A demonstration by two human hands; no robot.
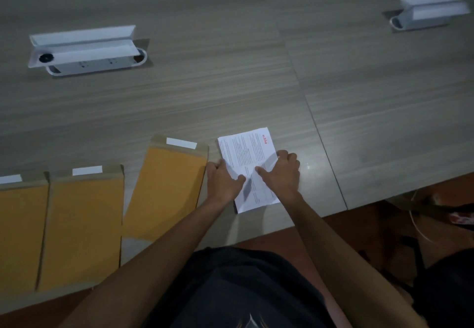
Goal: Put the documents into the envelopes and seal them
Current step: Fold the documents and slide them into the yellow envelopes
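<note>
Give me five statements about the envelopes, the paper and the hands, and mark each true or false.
1. Both hands, left hand and right hand, rest on the printed document. True.
2. The document is already inside an envelope. False: it lies on the table.
3. Three envelopes lie left of the document, the nearest envelope beside it. True.
4. The envelope flaps are sealed shut. False: they are open, white strips showing.
5. The document is blank. False: it carries printed text.

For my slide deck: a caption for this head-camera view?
Both hands press a printed document on the table beside three open envelopes.
</note>
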